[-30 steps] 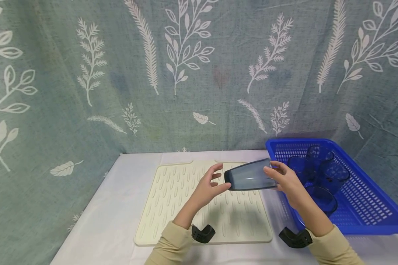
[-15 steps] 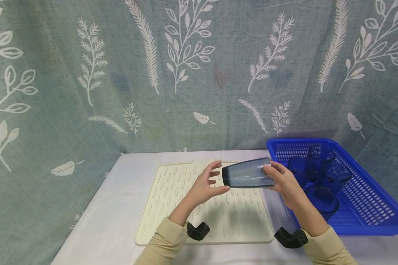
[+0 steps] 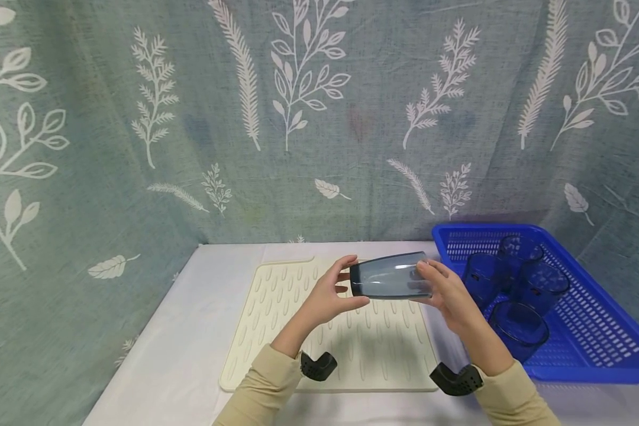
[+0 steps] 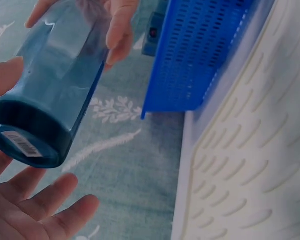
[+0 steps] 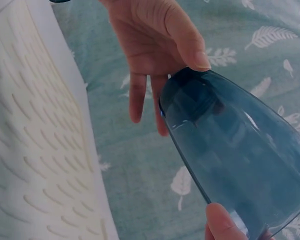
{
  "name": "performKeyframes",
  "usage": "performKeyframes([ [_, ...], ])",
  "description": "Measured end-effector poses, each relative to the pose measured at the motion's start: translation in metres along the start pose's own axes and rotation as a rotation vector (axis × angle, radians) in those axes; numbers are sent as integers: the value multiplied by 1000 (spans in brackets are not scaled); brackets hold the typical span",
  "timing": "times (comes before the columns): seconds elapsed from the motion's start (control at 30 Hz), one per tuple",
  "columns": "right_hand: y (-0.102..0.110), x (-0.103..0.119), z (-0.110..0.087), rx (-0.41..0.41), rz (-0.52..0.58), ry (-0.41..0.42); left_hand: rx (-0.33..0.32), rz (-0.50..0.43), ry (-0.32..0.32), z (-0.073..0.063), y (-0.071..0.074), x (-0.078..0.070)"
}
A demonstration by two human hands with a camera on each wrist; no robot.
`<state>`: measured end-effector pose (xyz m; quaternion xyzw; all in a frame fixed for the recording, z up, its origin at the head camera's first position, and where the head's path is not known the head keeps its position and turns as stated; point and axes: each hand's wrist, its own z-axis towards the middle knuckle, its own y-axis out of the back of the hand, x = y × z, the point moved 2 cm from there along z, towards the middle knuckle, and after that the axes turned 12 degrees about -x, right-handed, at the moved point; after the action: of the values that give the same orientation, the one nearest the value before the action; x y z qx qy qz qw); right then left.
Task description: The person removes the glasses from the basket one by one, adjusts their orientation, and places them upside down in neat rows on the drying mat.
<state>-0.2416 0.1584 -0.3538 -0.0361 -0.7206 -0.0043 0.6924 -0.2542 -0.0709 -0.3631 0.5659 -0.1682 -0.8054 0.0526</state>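
Note:
A blue-tinted drinking glass (image 3: 391, 277) lies nearly level in the air over the cream ridged mat (image 3: 277, 331). Its dark, thick base faces left and carries a barcode label (image 4: 22, 143) underneath. My right hand (image 3: 449, 293) grips the glass near its rim, thumb on the near side. At the base, my left hand (image 3: 327, 299) reaches around with thumb and fingers spread apart. The left thumb (image 5: 192, 50) is right at the base's edge, and the left fingers (image 4: 50, 200) spread loosely below it.
A blue perforated plastic basket (image 3: 602, 370) stands on the right, with several similar glasses (image 3: 519, 325) upright in it. A white cloth (image 3: 154, 355) covers the table. Behind hangs a green leaf-patterned curtain (image 3: 351, 195).
The glass and my right hand have moved slightly left, bringing the base between my left thumb and fingers. The head view has shifted a little.

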Motion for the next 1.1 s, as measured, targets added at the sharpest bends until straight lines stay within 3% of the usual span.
performKeyframes([
  [0.37,-9,-6,9,41,111,3,-38,-68,40,0,6,9],
  [0.6,-17,-11,13,46,185,10,-55,-182,118,1,3,17],
  [0.73,-20,-14,14,45,217,-4,-86,-229,130,2,3,20],
  [0.97,-27,-16,15,53,281,-51,-103,-391,163,1,2,22],
  [1.1,-31,-17,16,56,323,-77,-112,-487,134,0,-1,25],
])
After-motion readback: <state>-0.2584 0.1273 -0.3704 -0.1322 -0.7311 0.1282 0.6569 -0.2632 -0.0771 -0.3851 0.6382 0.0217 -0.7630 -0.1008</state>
